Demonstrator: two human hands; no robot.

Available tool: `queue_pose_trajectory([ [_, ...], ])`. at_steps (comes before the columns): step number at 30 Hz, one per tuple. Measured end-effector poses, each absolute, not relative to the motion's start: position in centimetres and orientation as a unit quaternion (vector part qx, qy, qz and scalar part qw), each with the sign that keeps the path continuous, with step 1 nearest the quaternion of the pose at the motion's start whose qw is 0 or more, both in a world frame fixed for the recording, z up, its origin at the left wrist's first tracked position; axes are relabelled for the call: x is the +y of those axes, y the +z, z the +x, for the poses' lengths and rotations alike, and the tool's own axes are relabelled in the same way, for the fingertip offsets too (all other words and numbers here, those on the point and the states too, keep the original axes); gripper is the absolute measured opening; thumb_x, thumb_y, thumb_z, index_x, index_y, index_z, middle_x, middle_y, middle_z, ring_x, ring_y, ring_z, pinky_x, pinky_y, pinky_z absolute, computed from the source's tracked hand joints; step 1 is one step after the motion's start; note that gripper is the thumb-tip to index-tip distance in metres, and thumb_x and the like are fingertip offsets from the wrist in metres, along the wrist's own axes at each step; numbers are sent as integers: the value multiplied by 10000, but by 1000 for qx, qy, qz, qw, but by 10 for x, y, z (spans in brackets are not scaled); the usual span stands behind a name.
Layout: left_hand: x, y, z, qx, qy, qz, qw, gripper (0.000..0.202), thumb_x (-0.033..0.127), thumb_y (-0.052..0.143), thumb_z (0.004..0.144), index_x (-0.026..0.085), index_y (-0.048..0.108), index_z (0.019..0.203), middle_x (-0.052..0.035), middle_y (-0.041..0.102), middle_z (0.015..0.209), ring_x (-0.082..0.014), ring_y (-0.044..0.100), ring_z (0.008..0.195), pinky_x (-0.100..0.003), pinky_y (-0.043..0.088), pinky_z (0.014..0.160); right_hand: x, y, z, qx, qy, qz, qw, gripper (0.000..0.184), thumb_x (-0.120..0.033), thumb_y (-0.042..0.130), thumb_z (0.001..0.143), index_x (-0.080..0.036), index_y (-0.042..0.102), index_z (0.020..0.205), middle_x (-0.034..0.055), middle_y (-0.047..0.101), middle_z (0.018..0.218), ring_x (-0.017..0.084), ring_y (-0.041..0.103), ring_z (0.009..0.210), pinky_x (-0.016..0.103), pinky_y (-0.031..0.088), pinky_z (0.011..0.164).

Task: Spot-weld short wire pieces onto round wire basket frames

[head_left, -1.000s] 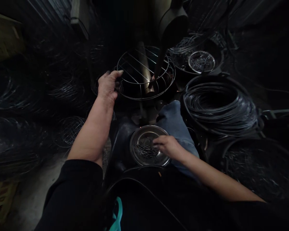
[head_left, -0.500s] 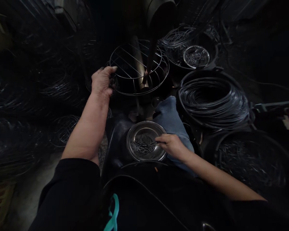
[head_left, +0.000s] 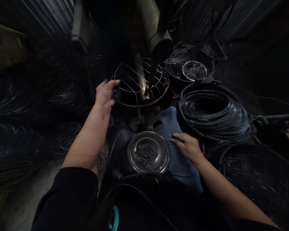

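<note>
My left hand point(head_left: 106, 93) is closed on the left rim of a round wire rack point(head_left: 135, 91), made of two rings joined by straight bars. The rack sits around a machine's lower rod point(head_left: 142, 78), under an upper electrode point(head_left: 153, 77). My right hand point(head_left: 186, 146) pinches a short piece of wire point(head_left: 170, 136) between thumb and fingers, above my blue-clad knee. To its left, a shiny metal bowl point(head_left: 132, 160) rests on my lap, with a small heap of bent wire pieces point(head_left: 145, 157) inside.
A big coil of dark wire point(head_left: 207, 112) fills a tub on the right. Behind it stands another tub with a small bowl point(head_left: 195, 70) of wire pieces. A dark basin point(head_left: 257, 173) lies at the lower right. Wire frames point(head_left: 67, 134) are piled on the left.
My right hand has lifted out of the bowl and moved right with a wire piece. The left hand still holds the rack. The whole view has tilted up.
</note>
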State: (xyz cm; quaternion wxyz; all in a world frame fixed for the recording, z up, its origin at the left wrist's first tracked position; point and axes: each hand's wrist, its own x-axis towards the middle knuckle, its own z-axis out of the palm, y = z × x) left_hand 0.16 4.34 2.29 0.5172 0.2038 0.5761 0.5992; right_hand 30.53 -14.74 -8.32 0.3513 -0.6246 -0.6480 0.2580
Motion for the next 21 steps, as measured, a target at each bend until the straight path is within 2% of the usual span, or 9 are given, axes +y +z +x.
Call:
queue_pose_trajectory([
  [3,44,22,0,573,590,233,519,357,106,722,565,183,520,849,39,543,623,-102,507,481,-203,334,419,-116,-58,295,-596,346,-619,376,272,-407,674,730,-170,752,836,47,673,654,173,606,533,298,493,513],
  [5,46,20,-1,566,592,236,523,383,108,730,560,183,523,874,37,555,642,-105,521,485,-202,331,410,-89,-31,278,-588,373,-590,410,252,-376,700,714,-167,754,845,35,664,641,150,582,513,277,469,494],
  [8,48,16,-2,556,604,216,529,494,75,717,564,172,543,1016,46,542,621,-102,517,470,-200,329,408,-53,3,237,-560,429,-539,459,256,-366,689,725,-160,747,864,15,650,593,117,521,427,248,412,420],
  [10,46,15,-1,556,617,197,521,625,42,689,577,156,519,1168,57,530,601,-98,514,460,-198,344,421,-38,15,210,-549,412,-539,488,215,-329,677,734,-163,746,852,11,657,601,120,544,439,241,413,426],
  [14,34,18,3,560,640,190,491,804,37,670,618,114,406,1375,42,561,617,-102,541,503,-198,368,440,-26,13,182,-587,328,-576,465,97,-239,648,752,-208,740,750,5,688,658,140,607,531,246,450,505],
  [21,20,23,17,538,662,187,486,857,40,702,603,132,420,1407,30,589,683,-76,506,502,-192,338,423,-26,10,178,-559,310,-582,504,122,-246,626,761,-190,735,765,5,675,619,164,643,520,266,490,528],
])
